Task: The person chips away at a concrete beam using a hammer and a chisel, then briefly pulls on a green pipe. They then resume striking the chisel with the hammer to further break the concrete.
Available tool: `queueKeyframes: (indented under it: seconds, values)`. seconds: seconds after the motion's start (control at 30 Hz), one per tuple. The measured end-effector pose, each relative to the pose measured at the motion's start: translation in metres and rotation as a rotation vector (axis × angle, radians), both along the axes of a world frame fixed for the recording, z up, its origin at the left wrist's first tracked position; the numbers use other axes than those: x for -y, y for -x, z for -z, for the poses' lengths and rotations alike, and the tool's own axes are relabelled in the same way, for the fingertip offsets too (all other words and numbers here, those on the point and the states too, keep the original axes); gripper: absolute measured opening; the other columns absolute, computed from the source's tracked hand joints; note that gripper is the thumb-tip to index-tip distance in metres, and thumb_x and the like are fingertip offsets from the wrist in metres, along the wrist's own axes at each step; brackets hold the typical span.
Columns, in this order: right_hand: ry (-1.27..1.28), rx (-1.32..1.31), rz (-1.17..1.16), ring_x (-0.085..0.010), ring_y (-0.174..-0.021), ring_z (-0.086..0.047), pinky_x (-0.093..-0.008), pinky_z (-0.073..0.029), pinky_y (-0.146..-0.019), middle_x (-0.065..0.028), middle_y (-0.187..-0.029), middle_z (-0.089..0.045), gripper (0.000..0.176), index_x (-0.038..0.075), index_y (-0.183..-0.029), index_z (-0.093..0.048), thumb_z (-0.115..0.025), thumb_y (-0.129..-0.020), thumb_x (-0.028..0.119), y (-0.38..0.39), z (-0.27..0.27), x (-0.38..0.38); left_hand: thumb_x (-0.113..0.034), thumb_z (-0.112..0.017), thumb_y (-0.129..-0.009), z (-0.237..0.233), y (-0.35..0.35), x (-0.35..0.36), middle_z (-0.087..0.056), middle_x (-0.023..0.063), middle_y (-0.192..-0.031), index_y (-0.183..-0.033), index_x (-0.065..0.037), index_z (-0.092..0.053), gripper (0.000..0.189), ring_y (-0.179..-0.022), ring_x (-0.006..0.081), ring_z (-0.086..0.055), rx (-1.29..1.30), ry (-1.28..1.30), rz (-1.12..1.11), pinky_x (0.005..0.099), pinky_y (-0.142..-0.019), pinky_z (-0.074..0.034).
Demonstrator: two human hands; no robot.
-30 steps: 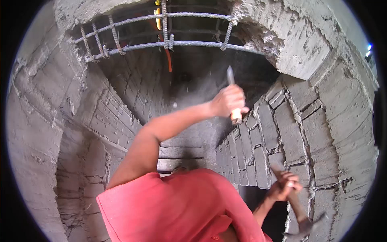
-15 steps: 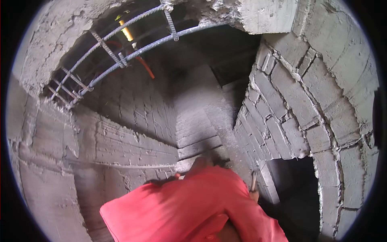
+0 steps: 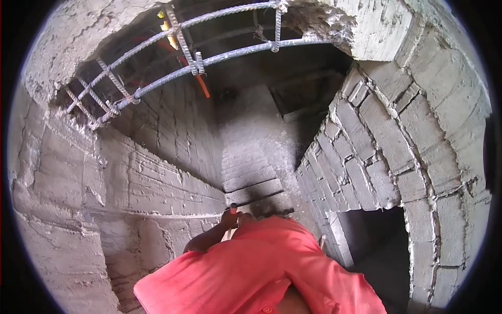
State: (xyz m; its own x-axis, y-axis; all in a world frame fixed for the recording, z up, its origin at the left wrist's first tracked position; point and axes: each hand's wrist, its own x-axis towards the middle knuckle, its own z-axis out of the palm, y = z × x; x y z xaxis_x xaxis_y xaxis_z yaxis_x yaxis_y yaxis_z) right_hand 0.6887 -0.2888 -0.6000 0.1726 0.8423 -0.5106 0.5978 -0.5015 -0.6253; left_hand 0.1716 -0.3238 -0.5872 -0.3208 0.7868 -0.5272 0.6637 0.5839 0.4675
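My left hand [image 3: 229,219] is in front of the red shirt [image 3: 251,261], closed around a red and black object [image 3: 233,209] whose lower part is hidden. The bare forearm reaches up from the left sleeve. A light strip shows just below that hand, too small to identify. On the right, the tip of a wooden handle [image 3: 322,241] sticks out past the shirt. My right hand is hidden behind the shirt.
Concrete steps [image 3: 253,191] lie ahead, between a rough left wall [image 3: 162,180] and a block wall [image 3: 376,141]. A dark opening [image 3: 376,240] is at lower right. Bare rebar [image 3: 225,55] crosses the top, near an orange pipe [image 3: 202,86].
My left hand and forearm have come into fuller view, with the red and black object. My right hand, earlier visible at the wooden handle, is now hidden. The view has shifted.
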Motion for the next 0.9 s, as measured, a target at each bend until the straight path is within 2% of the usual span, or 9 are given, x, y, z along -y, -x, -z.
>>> queueKeyframes:
  seconds: [0.03,0.1,0.17,0.23,0.3,0.5,0.67,0.8,0.9]
  values:
    - [0.008,-0.1,0.028,-0.0302,-0.057,-0.064,-0.0388,-0.045,-0.049,-0.0151,-0.064,-0.064,0.032,0.002,-0.079,-0.067,-0.071,-0.089,0.032,0.004,0.001,-0.009,-0.053,-0.074,-0.082,-0.007,-0.001,-0.02,-0.073,0.0145,-0.093,-0.094,-0.008,-0.07,0.046,-0.086,0.0371,-0.069,0.134,0.032,-0.347,0.0478,-0.074,-0.053]
    - [-0.022,-0.324,0.047,-0.0304,-0.056,-0.064,-0.0389,-0.045,-0.048,-0.015,-0.064,-0.064,0.034,0.002,-0.079,-0.067,-0.071,-0.089,0.033,0.015,-0.007,-0.035,-0.051,-0.074,-0.082,-0.053,-0.008,-0.046,-0.072,0.0161,-0.095,-0.096,-0.007,-0.07,0.047,-0.089,0.0376,-0.069,0.12,-0.144,-0.22,0.0476,-0.077,-0.053]
    - [-0.916,0.428,-0.64,-0.0211,-0.05,-0.058,-0.0383,-0.042,-0.045,-0.0058,-0.059,-0.058,0.046,0.002,-0.079,-0.065,-0.068,-0.093,0.045,0.016,0.037,-0.068,-0.05,-0.074,-0.083,-0.078,-0.014,-0.077,-0.072,0.0177,-0.096,-0.098,-0.005,-0.069,0.047,-0.092,0.038,-0.069,0.102,-0.312,-0.09,0.0474,-0.079,-0.053]
    - [0.09,-0.271,0.159,-0.0202,-0.043,-0.052,-0.0391,-0.037,-0.039,-0.006,-0.055,-0.054,0.044,0.01,-0.076,-0.055,-0.062,-0.098,0.047,0.076,-0.078,-0.109,-0.051,-0.074,-0.082,-0.081,-0.022,-0.106,-0.07,0.0217,-0.094,-0.101,-0.003,-0.069,0.051,-0.093,0.0382,-0.069,0.02,-0.42,0.081,0.0466,-0.079,-0.053]
    - [-0.162,-0.416,0.068,-0.0104,-0.046,-0.046,-0.0318,-0.035,-0.041,0.0015,-0.055,-0.048,0.044,0.011,-0.074,-0.053,-0.063,-0.097,0.048,0.097,-0.121,-0.122,-0.047,-0.077,-0.082,-0.136,-0.043,-0.126,-0.067,0.0209,-0.081,-0.103,-0.002,-0.069,0.05,-0.077,0.0361,-0.067,0.202,-0.633,0.075,0.0457,-0.069,-0.052]
    - [-0.637,-0.403,-0.056,-0.0102,-0.051,-0.048,-0.0302,-0.037,-0.048,0.0006,-0.057,-0.05,0.048,0.008,-0.07,-0.052,-0.063,-0.096,0.047,0.13,-0.215,-0.132,-0.036,-0.082,-0.081,-0.222,-0.098,-0.162,-0.057,0.0148,-0.062,-0.098,-0.001,-0.068,0.041,-0.053,0.0295,-0.055,0.347,-0.787,0.236,0.0421,-0.054,-0.046]
    - [-0.661,-0.519,-0.071,-0.0099,-0.051,-0.045,-0.0289,-0.035,-0.049,0.0008,-0.058,-0.049,0.052,0.008,-0.068,-0.05,-0.06,-0.098,0.051,0.135,-0.263,-0.124,-0.016,-0.075,-0.081,-0.314,-0.134,-0.199,-0.053,0.0116,-0.068,-0.072,-0.007,-0.056,0.023,-0.064,0.0327,-0.056,0.274,-1.321,0.549,0.0439,-0.056,-0.045]
    - [-0.681,-0.66,-0.086,-0.011,-0.052,-0.047,-0.0291,-0.037,-0.049,-0.0002,-0.061,-0.05,0.05,0.008,-0.072,-0.053,-0.06,-0.098,0.05,0.128,-0.297,-0.144,-0.015,-0.075,-0.082,-0.398,-0.159,-0.253,-0.05,0.0074,-0.066,-0.07,-0.01,-0.056,0.022,-0.061,0.0275,-0.053,0.141,-1.674,0.734,0.0416,-0.053,-0.044]
    - [-0.875,-0.72,-0.12,-0.0136,-0.053,-0.053,-0.029,-0.043,-0.05,-0.0034,-0.068,-0.055,0.038,0.005,-0.095,-0.056,-0.062,-0.098,0.043,0.122,-0.336,-0.161,-0.017,-0.084,-0.074,-0.476,-0.175,-0.286,-0.048,0.0039,-0.062,-0.065,-0.01,-0.053,0.034,-0.055,0.0227,-0.052,-0.106,-1.982,0.908,0.0376,-0.047,-0.039]
